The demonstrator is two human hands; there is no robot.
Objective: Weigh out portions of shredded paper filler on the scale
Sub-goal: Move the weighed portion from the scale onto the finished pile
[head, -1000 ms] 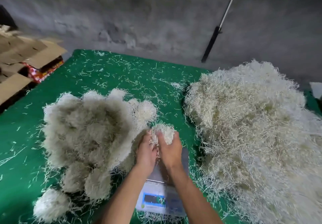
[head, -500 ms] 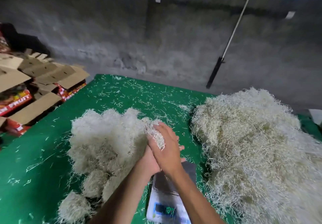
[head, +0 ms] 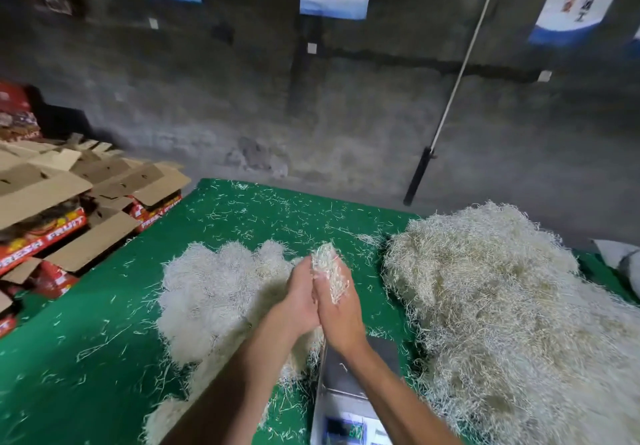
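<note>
A small wad of pale shredded paper (head: 327, 269) is squeezed between my left hand (head: 299, 300) and my right hand (head: 341, 313), both raised above the green table. The two palms press together around it, with strands poking out at the fingertips. Below my right forearm lies the grey scale (head: 349, 396), its platform bare apart from a stray strand and its display partly cut off at the bottom edge. A big loose heap of shredded paper (head: 502, 313) fills the right side. A cluster of rounded paper portions (head: 221, 292) lies to the left of my hands.
The green table (head: 86, 358) is littered with stray paper strands. Open cardboard fruit boxes (head: 69, 202) are stacked off the table's left edge. A pole (head: 446, 112) leans on the grey wall behind, and posters hang high on that wall.
My hands have lifted the wad up off the scale and closed tighter around it. The camera has tilted up, showing more wall and the boxes at left.
</note>
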